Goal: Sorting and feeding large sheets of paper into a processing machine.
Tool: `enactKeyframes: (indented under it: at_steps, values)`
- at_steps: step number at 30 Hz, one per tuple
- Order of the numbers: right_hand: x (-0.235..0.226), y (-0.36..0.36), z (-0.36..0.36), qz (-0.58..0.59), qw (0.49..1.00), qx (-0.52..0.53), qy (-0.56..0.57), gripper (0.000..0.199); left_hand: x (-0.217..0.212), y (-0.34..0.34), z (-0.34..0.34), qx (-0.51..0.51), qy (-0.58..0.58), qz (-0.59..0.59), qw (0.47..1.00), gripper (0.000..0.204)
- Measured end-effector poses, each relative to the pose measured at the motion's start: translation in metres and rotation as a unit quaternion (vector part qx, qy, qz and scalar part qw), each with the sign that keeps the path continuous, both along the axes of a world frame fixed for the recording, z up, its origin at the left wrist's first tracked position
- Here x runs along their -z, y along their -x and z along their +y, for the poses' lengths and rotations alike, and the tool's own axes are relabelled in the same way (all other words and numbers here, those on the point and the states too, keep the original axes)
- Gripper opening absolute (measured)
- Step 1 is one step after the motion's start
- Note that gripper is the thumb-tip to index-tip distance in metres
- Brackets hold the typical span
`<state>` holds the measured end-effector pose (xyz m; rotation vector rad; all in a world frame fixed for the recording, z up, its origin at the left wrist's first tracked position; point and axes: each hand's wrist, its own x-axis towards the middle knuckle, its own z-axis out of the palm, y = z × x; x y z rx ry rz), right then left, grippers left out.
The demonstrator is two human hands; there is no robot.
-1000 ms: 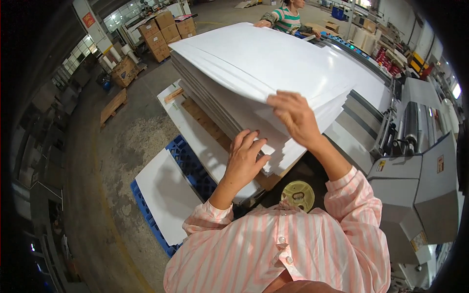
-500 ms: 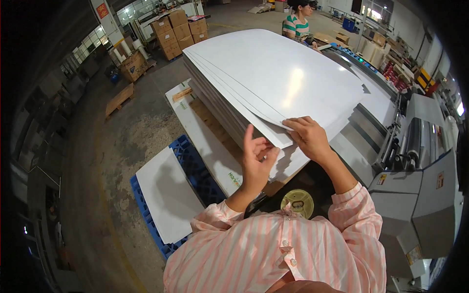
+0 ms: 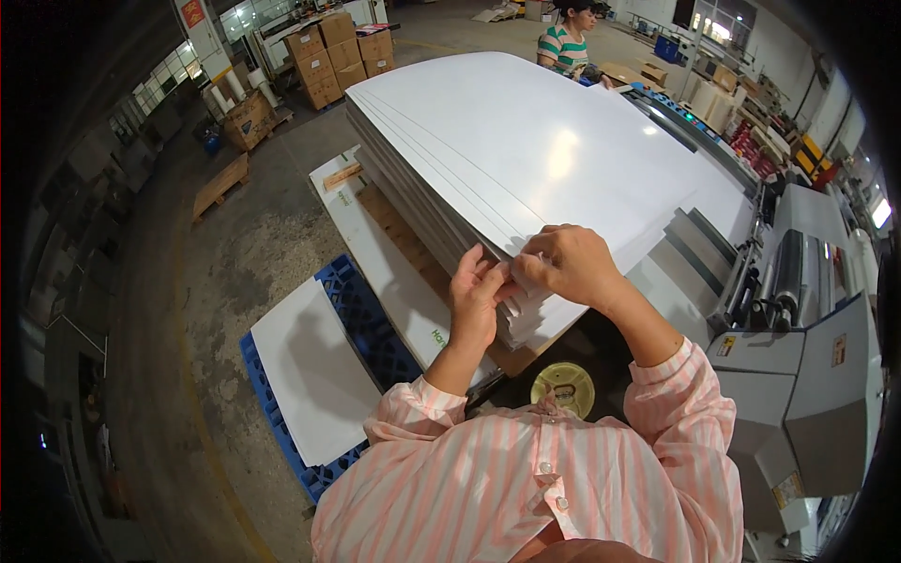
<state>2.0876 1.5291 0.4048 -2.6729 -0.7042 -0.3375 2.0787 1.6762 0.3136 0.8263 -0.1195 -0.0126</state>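
Note:
A tall stack of large white sheets [image 3: 507, 131] stands in front of me, its top glossy and its near edges uneven. My right hand [image 3: 572, 267] grips the near corner of the upper sheets, fingers curled over it. Close against it, my left hand [image 3: 477, 298] pinches the edge of the sheets at the same corner, thumb and fingers drawn together. Between the two hands the corner itself is partly covered. Along the left side of the top, a few sheets lie slightly fanned, showing thin edge lines.
A grey machine with rollers [image 3: 793, 281] stands close on the right. At lower left, a blue pallet [image 3: 352, 310] carries smaller white sheets [image 3: 305, 375]. A yellow-green round object [image 3: 563, 389] sits below my hands. Cartons [image 3: 324, 61] and a co-worker in a striped shirt [image 3: 563, 47] are farther back.
My right hand has moved left and slightly down with the corner of the sheets, meeting my left hand. My left hand's raised fingers have closed in. The lifted top corner now lies lower.

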Motion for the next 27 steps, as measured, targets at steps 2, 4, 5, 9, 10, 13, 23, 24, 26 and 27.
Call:
enactKeyframes:
  at_steps: [2,4,5,9,10,13,23,24,26,27]
  values:
    - [-0.004,-0.001,0.003,0.046,0.997,0.055,0.02,0.025,0.006,-0.004,0.005,0.008,-0.013,0.001,1.0,0.042]
    - [0.004,0.002,0.005,-0.058,0.997,0.043,0.012,0.024,0.007,-0.006,0.005,0.015,-0.025,-0.001,1.0,0.042]
    - [0.008,0.004,0.006,-0.162,0.986,0.03,0.004,0.023,0.007,-0.005,0.004,0.0,-0.026,0.009,1.0,0.041]
    - [0.009,0.007,-0.002,-0.141,0.99,0.017,-0.022,0.019,-0.01,0.008,-0.006,-0.09,-0.035,-0.01,0.995,0.031]
    - [0.008,0.004,-0.003,-0.054,0.996,0.025,-0.068,0.019,-0.005,0.006,-0.005,-0.09,-0.035,-0.011,0.995,0.031]
    - [0.008,-0.001,-0.004,0.069,0.989,0.018,-0.131,0.024,0.002,0.0,-0.001,-0.038,-0.124,-0.025,0.991,0.013]
    - [0.018,-0.004,0.0,0.158,0.953,0.029,-0.258,0.024,0.001,-0.002,0.003,-0.017,-0.102,0.02,0.994,0.015]
    - [0.017,-0.003,0.001,0.154,0.953,0.033,-0.259,0.024,0.0,-0.002,0.002,-0.02,-0.092,0.021,0.995,0.014]
    - [0.018,0.001,0.003,-0.111,0.99,0.066,-0.059,0.016,-0.004,0.001,0.004,-0.015,-0.082,0.017,0.996,0.013]
    - [0.02,-0.001,-0.001,-0.263,0.963,0.02,-0.049,0.016,-0.007,0.003,0.003,-0.028,-0.127,0.016,0.991,0.013]
